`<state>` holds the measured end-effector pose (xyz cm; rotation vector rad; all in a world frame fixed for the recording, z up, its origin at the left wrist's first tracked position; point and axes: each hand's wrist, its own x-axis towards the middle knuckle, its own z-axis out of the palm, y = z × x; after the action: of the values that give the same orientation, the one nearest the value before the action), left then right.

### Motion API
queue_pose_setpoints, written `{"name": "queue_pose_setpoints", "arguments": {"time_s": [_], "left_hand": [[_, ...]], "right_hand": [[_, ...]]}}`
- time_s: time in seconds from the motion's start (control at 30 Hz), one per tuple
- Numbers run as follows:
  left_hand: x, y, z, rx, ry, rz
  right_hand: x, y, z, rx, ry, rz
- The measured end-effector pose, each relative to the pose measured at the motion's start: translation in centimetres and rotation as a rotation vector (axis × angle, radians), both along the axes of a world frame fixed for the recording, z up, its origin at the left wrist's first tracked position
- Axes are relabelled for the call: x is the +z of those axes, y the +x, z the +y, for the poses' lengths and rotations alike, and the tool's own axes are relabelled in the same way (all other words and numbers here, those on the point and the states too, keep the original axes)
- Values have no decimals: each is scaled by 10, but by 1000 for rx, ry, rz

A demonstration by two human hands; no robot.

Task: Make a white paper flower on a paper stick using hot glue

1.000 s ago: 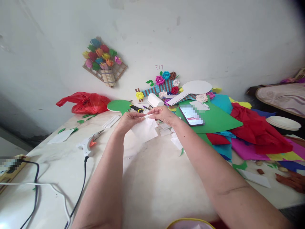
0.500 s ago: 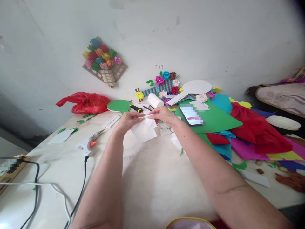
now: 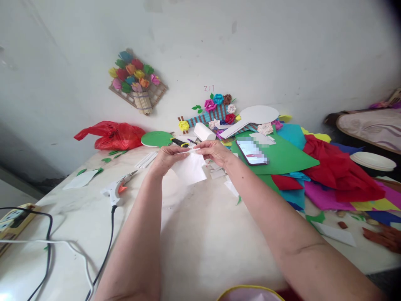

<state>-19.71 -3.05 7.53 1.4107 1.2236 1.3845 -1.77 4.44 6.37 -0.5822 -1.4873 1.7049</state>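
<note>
Both of my hands hold one white sheet of paper (image 3: 190,170) above the white table (image 3: 194,238). My left hand (image 3: 166,159) pinches its upper left edge, fingers closed. My right hand (image 3: 214,151) pinches the upper right edge, where the paper looks rolled or folded into a thin strip. The rest of the sheet hangs down between my hands. Small white paper scraps (image 3: 221,173) lie on the table just beyond my right hand.
A white glue gun (image 3: 113,189) with a black cord lies left of my arms, a power strip (image 3: 12,217) at far left. A phone (image 3: 252,151) rests on green paper (image 3: 282,156); coloured sheets and red paper (image 3: 340,171) pile right. Another person's hand (image 3: 384,237) shows at right edge.
Hardly anything moved: my hands shifted a little upward with the paper, and my fingers kept working its top edge.
</note>
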Motion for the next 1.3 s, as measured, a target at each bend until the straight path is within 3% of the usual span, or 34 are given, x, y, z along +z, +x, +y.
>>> {"name": "queue_pose_setpoints", "arguments": {"time_s": [0.2,0.57,0.67,0.8,1.0,1.3], "left_hand": [[-1,1,2,47,33,56],[-1,5,3,90,72,94],[0,2,1,40,55,125],[3,-2,-3,-47,45,172],[4,1,-2,-73,-38,163],[4,4,2,-70,-71,364]], "right_hand": [[0,1,1,46,30,65],[-1,-3,2,-56,60,10],[0,-2,0,-76,79,-19],[3,-1,-4,-82,148,-91],[8,-2,-10,-6,302,-179],[11,-3,-12,28,495,-275]]}}
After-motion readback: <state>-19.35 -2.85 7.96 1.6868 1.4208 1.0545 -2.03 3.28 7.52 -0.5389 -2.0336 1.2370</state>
